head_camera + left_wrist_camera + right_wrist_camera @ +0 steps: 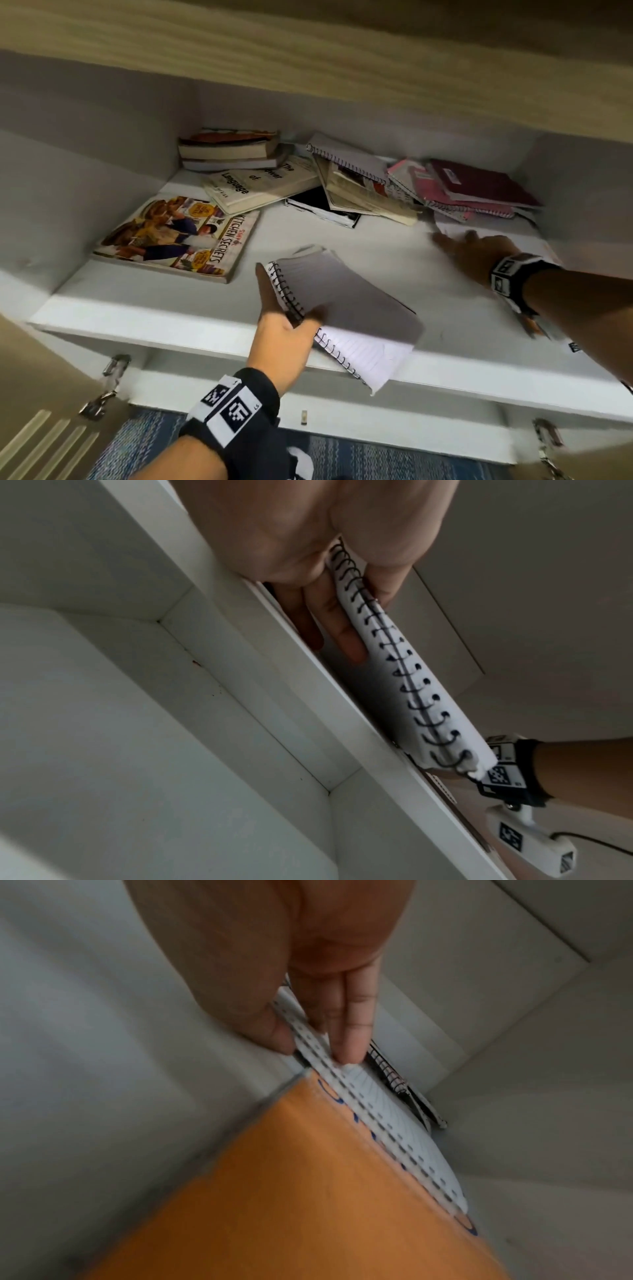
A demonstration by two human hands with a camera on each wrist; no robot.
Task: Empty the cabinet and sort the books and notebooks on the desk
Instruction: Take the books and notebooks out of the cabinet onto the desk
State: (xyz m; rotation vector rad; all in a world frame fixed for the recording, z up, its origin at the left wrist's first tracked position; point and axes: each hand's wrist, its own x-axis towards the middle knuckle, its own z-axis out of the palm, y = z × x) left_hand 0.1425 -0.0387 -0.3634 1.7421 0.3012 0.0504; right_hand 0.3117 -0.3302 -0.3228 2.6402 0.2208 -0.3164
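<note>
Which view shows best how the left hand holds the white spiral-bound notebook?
The left wrist view: the left hand pinches the white spiral-bound notebook at its black wire coil. The head view shows that grip from behind, notebook open. The right wrist view shows neither.

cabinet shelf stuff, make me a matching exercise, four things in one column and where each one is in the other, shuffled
Things:
1. Kitchen Secrets cookbook
2. The Power of Language book
3. maroon notebook
4. white spiral notebook

Places:
A. held in the left hand at the shelf's front edge
B. flat at the front left of the shelf
C. on top of the pile at the back right
D. leaning on the stacked books at the back left

Pairs: 1-B, 2-D, 3-C, 4-A
</note>
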